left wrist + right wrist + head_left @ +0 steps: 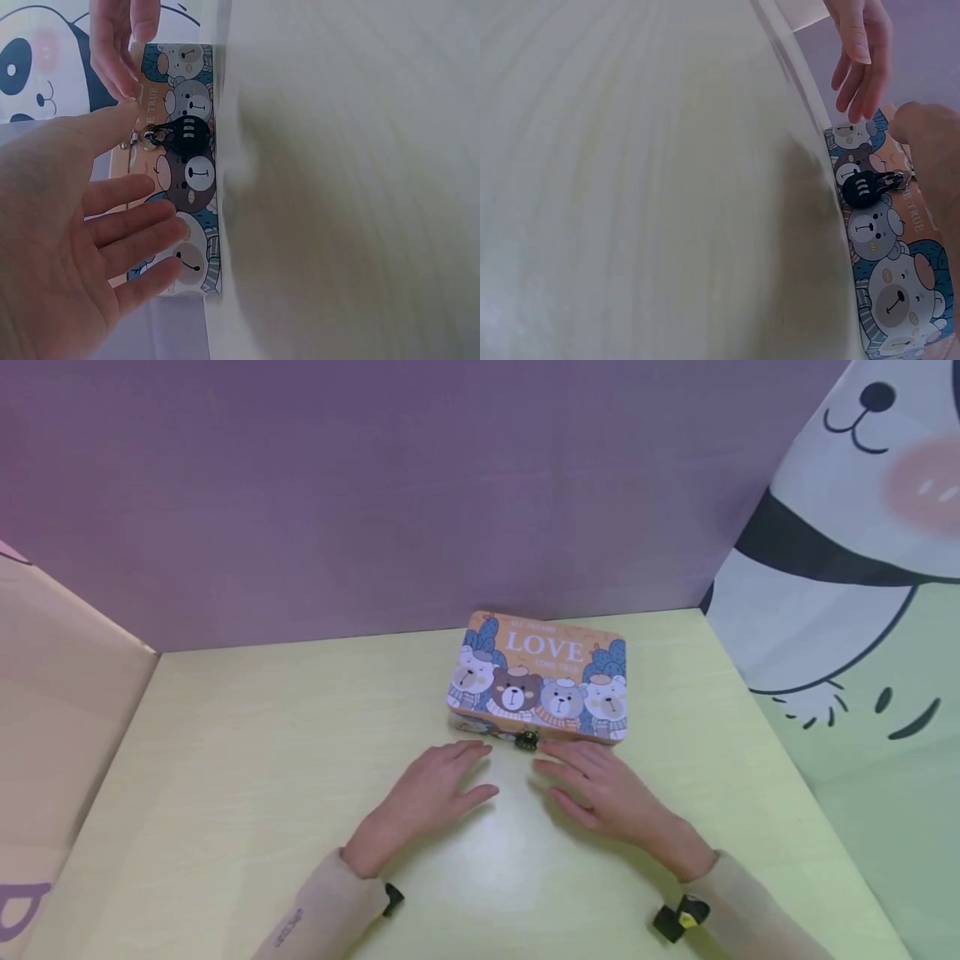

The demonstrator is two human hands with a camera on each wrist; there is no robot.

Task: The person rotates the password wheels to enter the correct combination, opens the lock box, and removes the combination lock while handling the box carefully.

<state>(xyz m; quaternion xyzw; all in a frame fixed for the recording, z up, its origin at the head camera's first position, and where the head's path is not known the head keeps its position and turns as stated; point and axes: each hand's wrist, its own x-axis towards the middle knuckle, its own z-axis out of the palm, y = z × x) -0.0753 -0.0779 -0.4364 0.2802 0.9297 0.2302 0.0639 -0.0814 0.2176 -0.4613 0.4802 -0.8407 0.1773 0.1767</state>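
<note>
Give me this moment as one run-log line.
left hand: holding nothing, near box | right hand: holding nothing, near lock | box: lid closed, on table | lock: at box front

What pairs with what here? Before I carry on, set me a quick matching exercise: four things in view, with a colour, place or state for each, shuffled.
1. Box
2. Padlock
3. Left hand
4. Table

A. Pale yellow, under the box
B. Empty, left of the padlock in the head view
C. Printed with bears and "LOVE"
D. Black, at the box's front

Pairs: 1-C, 2-D, 3-B, 4-A
</note>
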